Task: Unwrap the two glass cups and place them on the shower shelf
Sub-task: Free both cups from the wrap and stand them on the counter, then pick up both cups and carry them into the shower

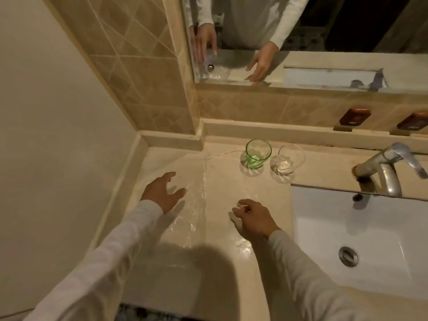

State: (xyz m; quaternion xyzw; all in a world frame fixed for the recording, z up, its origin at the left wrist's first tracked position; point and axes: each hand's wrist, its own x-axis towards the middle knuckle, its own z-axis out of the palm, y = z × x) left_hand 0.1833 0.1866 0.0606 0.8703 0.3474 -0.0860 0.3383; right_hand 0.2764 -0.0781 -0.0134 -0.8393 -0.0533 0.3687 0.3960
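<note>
From the head camera, a faint sheet of clear plastic wrap (196, 205) lies across the beige stone counter (220, 181); only its glints and creases show, so its edges are hard to trace. Two glass cups stand upright at the back of the counter, just beside each other but apart: one green glass tumbler (257, 153) and one clear glass tumbler (289, 159), both bare of wrapping. The left hand (163, 192) is spread open with fingers apart, low over the wrap's left side; contact cannot be told. The right hand (253, 218) is curled, thumb and forefinger pinched together, on what cannot be made out. The white basin (324, 239) is cut off at the right edge, as is the metal tap (389, 167). Two dark red wall fittings (355, 116) are blurred. The mirror (324, 31) repeats both hands.
</note>
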